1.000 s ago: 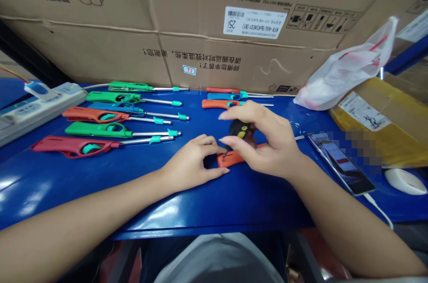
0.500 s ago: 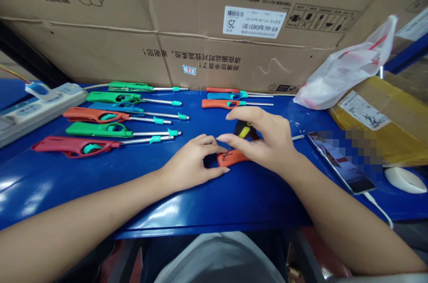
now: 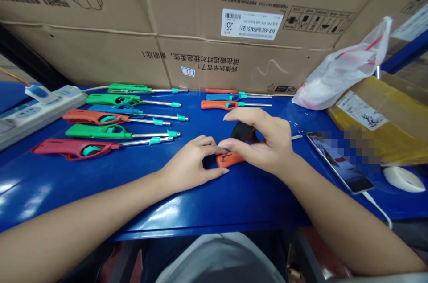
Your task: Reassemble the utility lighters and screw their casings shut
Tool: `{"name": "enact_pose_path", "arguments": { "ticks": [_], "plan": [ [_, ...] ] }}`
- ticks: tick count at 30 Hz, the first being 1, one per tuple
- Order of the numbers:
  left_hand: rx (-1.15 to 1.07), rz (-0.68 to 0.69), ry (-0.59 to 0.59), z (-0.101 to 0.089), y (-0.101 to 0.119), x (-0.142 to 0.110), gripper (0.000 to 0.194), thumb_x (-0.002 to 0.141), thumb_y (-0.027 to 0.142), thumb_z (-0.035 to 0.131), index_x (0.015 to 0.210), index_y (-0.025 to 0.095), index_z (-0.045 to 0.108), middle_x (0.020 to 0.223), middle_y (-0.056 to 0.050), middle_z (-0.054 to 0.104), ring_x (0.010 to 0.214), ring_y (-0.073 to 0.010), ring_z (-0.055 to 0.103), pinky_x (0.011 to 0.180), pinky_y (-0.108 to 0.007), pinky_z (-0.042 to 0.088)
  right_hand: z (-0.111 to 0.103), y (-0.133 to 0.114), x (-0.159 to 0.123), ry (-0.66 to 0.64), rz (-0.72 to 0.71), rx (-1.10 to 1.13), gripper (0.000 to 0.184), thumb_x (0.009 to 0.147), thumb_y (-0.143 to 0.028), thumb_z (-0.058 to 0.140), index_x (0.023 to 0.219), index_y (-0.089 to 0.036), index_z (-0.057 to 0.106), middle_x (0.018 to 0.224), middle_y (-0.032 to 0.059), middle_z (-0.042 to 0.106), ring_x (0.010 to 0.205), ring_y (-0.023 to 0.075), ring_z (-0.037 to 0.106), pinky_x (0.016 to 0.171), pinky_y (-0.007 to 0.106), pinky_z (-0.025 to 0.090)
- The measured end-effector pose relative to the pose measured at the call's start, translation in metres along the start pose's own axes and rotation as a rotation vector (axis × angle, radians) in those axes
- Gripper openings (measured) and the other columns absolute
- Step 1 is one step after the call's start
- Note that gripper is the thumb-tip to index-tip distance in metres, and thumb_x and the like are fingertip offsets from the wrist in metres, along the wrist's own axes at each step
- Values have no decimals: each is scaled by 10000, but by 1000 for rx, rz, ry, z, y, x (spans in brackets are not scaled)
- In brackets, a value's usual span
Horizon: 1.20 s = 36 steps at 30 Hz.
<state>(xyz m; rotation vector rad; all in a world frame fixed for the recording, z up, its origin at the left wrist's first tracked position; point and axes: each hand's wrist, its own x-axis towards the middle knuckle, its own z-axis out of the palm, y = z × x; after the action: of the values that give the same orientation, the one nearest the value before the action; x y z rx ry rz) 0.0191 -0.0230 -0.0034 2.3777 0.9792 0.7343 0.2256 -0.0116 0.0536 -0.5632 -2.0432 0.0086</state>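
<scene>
My left hand point(image 3: 189, 163) rests on the blue table and pinches the handle end of an orange gas lighter point(image 3: 233, 158) between thumb and fingers. Over that lighter, my right hand point(image 3: 271, 141) curls round the black grip of a screwdriver point(image 3: 243, 133). Its thin shaft slants down to the lighter's handle, the tip at a slot near the end. Most of the lighter lies hidden under my right hand; its metal tube point(image 3: 296, 137) pokes out on the right.
Several coloured lighters point(image 3: 96, 132) lie at the left, more point(image 3: 219, 104) behind my hands. A power strip point(image 3: 40, 111), phone point(image 3: 341, 162), white mouse point(image 3: 404, 179), plastic bag point(image 3: 344, 69) and taped parcel point(image 3: 401, 122) flank them. A large cardboard box point(image 3: 187, 11) stands behind.
The screwdriver's handle has turned in my right hand: its yellow stripe has gone from view and black shows. My left hand keeps its hold on the orange lighter.
</scene>
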Motion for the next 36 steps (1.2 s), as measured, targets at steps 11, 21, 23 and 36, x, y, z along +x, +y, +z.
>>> {"name": "enact_pose_path", "arguments": {
  "ticks": [11, 21, 23, 36],
  "plan": [
    [1, -5, 2, 1, -1, 1, 220, 864, 366, 757, 1015, 208, 740, 933, -43, 668, 909, -232, 631, 818, -384, 529, 2, -5, 2, 34, -30, 89, 195, 907, -266, 734, 1083, -214, 670, 945, 23, 769, 749, 145, 722, 713, 254, 608],
    [-7, -5, 1, 0, 0, 0, 259, 864, 370, 763, 1070, 213, 753, 956, -50, 674, 934, -241, 635, 855, -397, 529, -3, -5, 4, -85, 13, 195, 282, 989, -255, 580, 1257, -184, 632, 1073, 67, 761, 932, 178, 740, 863, 323, 617],
    [8, -7, -7, 0, 0, 0, 228, 866, 366, 760, 1034, 212, 755, 912, -42, 660, 896, -234, 627, 820, -389, 527, -1, -4, 4, -10, -18, 89, 205, 936, -306, 694, 1119, -216, 681, 957, 34, 766, 828, 172, 734, 786, 296, 618],
    [2, -19, -15, 0, 0, 0, 286, 861, 358, 766, 1113, 223, 750, 940, -45, 675, 914, -239, 632, 839, -400, 530, -5, -1, 3, -20, 9, 50, 241, 940, -337, 693, 1157, -233, 700, 1033, 35, 788, 901, 183, 757, 867, 301, 621]
  ]
}}
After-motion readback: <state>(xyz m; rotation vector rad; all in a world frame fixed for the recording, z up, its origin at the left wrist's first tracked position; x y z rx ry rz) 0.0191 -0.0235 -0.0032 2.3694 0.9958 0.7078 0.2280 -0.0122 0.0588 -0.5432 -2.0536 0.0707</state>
